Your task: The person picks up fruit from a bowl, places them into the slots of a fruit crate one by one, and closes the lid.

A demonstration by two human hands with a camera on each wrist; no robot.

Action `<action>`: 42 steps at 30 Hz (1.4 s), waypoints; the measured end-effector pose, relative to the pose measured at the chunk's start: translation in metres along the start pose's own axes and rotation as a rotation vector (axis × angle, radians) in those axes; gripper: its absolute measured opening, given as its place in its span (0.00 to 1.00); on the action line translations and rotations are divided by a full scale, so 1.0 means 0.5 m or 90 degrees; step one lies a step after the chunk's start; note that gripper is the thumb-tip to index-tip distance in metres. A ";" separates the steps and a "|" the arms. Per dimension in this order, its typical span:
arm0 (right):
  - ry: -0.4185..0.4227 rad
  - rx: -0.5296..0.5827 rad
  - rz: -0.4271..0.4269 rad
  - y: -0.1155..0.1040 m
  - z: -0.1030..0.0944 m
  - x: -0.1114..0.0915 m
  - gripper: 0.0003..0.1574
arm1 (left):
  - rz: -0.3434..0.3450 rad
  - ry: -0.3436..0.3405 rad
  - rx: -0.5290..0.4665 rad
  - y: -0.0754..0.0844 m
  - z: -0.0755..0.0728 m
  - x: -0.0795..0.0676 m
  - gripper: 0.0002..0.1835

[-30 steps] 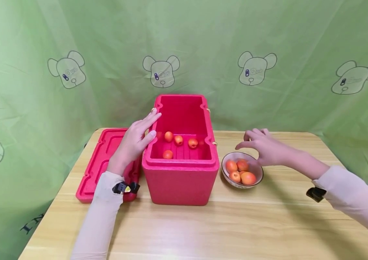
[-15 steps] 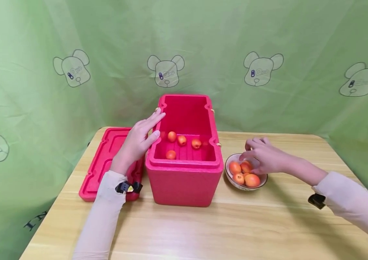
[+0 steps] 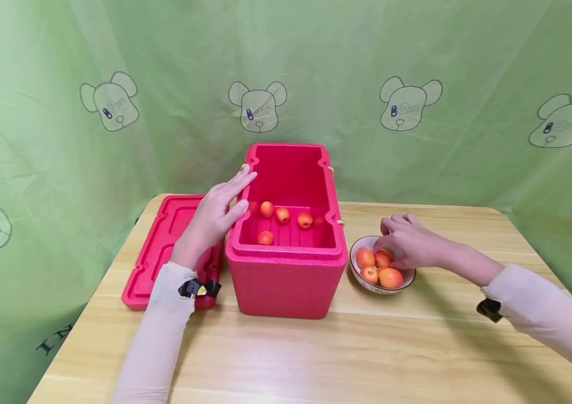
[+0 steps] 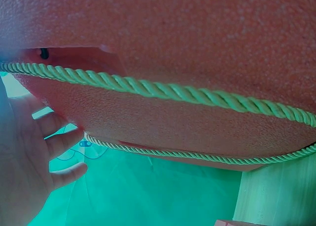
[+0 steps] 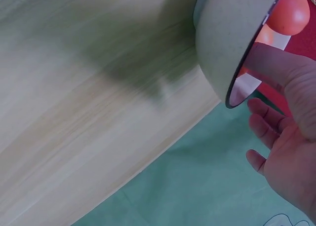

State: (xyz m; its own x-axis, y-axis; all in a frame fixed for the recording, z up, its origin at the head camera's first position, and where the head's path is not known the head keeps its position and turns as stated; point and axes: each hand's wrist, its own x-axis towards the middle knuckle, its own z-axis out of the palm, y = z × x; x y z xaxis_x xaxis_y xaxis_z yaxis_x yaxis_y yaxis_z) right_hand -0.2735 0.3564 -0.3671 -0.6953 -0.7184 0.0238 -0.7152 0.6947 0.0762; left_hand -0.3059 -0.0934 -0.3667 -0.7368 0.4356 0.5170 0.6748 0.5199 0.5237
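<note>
Red, rectangular, open-topped box (image 3: 286, 287) is holding round orange fruits (image 3: 305, 220), the left hand (image 3: 210, 216) resting straight-fingered at its left rim. Pale, round, dark-rimmed bowl (image 3: 378, 289) is holding more; whether the right hand (image 3: 413, 243), fingertips inside, is gripping one cannot be told. Bowl-to-box picking is seemingly proceeding, next calling for a firm pinch.

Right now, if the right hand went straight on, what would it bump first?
Probably the back-right orange fruit in the bowl, close to the right hand; whether they touch is unclear.
</note>
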 end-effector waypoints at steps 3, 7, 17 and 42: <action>0.012 -0.006 -0.012 0.001 0.008 0.001 0.24 | -0.001 0.000 -0.002 -0.001 -0.001 -0.001 0.34; 0.023 -0.007 -0.020 0.001 0.014 0.002 0.24 | 0.001 0.001 -0.004 -0.001 -0.001 -0.001 0.34; -0.005 0.001 0.001 0.000 0.013 -0.001 0.22 | 0.001 -0.001 -0.003 0.000 0.003 0.000 0.34; 0.001 0.016 0.017 0.003 -0.033 0.005 0.22 | 0.000 0.004 -0.006 0.003 0.000 0.001 0.34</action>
State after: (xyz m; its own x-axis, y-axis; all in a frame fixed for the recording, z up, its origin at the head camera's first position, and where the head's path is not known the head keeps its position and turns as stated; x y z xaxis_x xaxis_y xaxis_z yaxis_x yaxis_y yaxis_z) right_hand -0.2751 0.3551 -0.3504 -0.7137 -0.7000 0.0268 -0.6983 0.7140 0.0507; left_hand -0.3051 -0.0922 -0.3656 -0.7365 0.4312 0.5212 0.6753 0.5133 0.5295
